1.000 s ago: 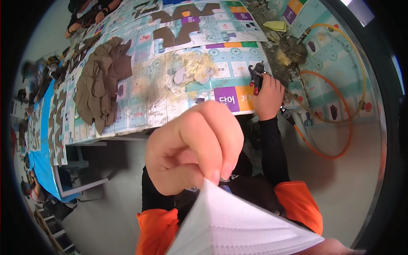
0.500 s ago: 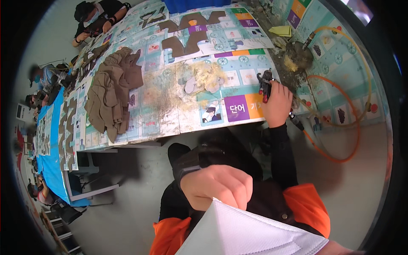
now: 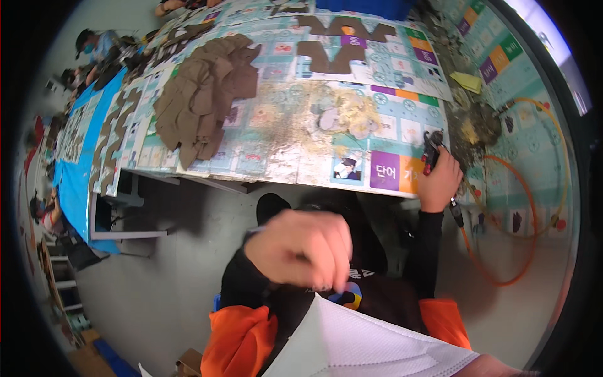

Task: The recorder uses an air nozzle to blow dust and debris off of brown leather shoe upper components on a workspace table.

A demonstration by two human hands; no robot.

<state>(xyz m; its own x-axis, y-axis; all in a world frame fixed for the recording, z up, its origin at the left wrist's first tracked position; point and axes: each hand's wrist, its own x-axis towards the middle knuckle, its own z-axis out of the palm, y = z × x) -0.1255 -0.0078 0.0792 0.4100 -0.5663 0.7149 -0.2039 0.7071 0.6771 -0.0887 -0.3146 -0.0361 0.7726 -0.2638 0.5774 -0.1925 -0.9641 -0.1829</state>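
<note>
My right hand (image 3: 441, 181) rests at the table's right front edge, its fingers wrapped round a small black air tool (image 3: 432, 151) with red parts. Below that hand, a black coupling (image 3: 456, 212) joins an orange hose (image 3: 532, 220). My left hand (image 3: 303, 250) is raised in front of my chest, just above the tip of a white mask (image 3: 377, 342). Motion blurs its bent fingers, so whether they hold anything is unclear. Nearest on the table lie pale pads with yellowish fluff (image 3: 348, 116), left of the tool, and a heap of brown fabric pieces (image 3: 204, 97).
Cut brown pieces (image 3: 330, 56) lie flat on the printed table cover (image 3: 282, 166), below a blue bin (image 3: 370, 7). A dusty round lump (image 3: 480, 125) and a yellow cloth (image 3: 466, 81) sit by the right wall. Other people work at the far left, near a blue-covered table (image 3: 94, 151).
My left hand has come up and away from the mask's tip. My right hand still grips the tool at the table edge. The view has turned, so the table appears farther right.
</note>
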